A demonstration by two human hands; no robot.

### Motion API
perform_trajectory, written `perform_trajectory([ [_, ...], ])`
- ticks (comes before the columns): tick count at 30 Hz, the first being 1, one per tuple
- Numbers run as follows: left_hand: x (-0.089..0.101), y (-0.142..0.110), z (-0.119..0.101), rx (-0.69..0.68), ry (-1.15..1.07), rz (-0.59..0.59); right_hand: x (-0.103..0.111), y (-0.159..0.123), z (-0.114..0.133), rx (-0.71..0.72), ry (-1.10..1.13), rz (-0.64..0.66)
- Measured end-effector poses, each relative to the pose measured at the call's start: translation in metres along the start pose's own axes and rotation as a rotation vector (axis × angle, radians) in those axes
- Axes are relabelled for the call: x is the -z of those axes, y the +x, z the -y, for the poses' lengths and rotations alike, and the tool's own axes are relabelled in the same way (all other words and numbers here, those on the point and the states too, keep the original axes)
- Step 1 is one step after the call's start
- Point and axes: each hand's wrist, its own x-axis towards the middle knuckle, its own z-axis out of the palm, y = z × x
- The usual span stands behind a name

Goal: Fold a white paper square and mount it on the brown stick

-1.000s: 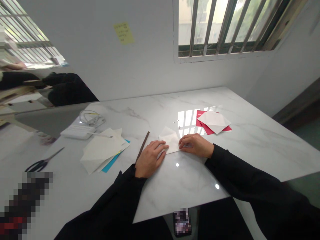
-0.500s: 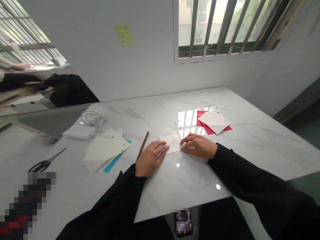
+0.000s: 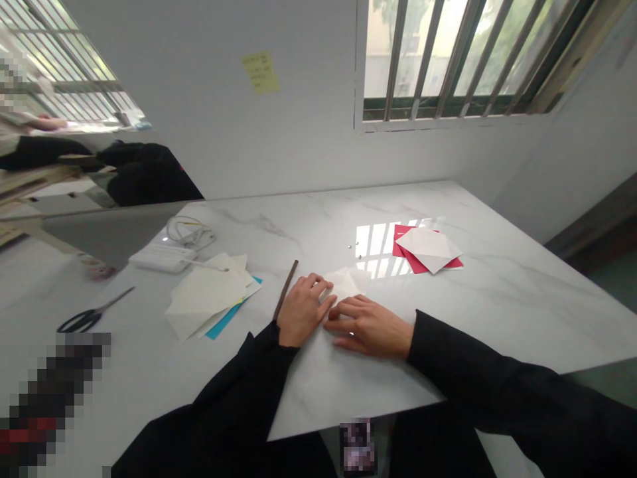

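A folded piece of white paper (image 3: 344, 284) lies on the marble-patterned table, its near and left parts hidden by my hands. My left hand (image 3: 304, 311) holds the paper's left side down, fingers bent and the thumb pointing right. Across the near edge reaches my right hand (image 3: 371, 326), palm down, its fingertips beside my left thumb and its own thumb apart. Whether the right fingertips touch the paper cannot be made out. Just left of my left hand lies a thin brown stick (image 3: 285, 291).
Cream papers with a blue sheet (image 3: 221, 323) lie left, near a white box (image 3: 162, 257) and a coiled cable (image 3: 186, 230). Scissors (image 3: 92, 318) are farther left. Red envelopes (image 3: 401, 242) sit under white paper (image 3: 430, 248) at right. A person's arm (image 3: 47, 123) shows far left.
My right hand has moved left and nearer to me, from the paper's right corner to my left thumb. My left hand stays on the paper. The view has shifted slightly.
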Motion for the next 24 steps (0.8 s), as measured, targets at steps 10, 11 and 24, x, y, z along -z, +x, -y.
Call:
perform_trajectory([
  [10, 0.001, 0.001, 0.020, -0.129, -0.143, 0.023, 0.045, -0.040, -0.082, -0.251, 0.099, -0.084],
  [11, 0.001, 0.001, 0.019, -0.128, -0.143, 0.033, 0.043, -0.038, -0.080, -0.228, 0.130, -0.058],
  [24, 0.016, -0.004, 0.008, -0.104, -0.261, 0.075, 0.029, -0.028, -0.056, -0.115, 0.314, -0.077],
])
